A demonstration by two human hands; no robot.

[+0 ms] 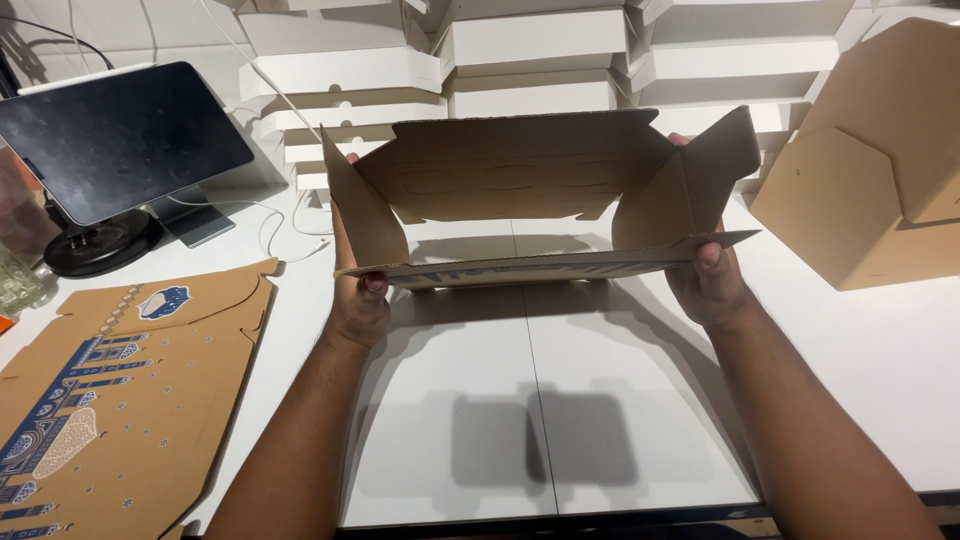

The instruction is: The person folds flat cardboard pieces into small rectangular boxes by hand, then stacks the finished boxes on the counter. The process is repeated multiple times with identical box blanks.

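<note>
- left hand [360,300] grips the left end of a half-folded brown cardboard box [530,180], thumb on the near edge, fingers behind the left side flap
- right hand [712,280] grips the right end of the same box, thumb over the near edge, fingertips showing behind the right flap
- box held up in the air above the white table [560,400], both side flaps raised, back panel upright, blue print along the near front edge
- shadow of box and arms falls on the table below
- flat unfolded box blank [110,400] with blue and white print lies on the table at left, well apart from the hands
- dark tablet on a stand [115,140] at far left, white cable [280,225] beside it
- stacks of white folded boxes [540,50] behind the held box
- plain brown assembled box [880,170] at right on the table, not touched
</note>
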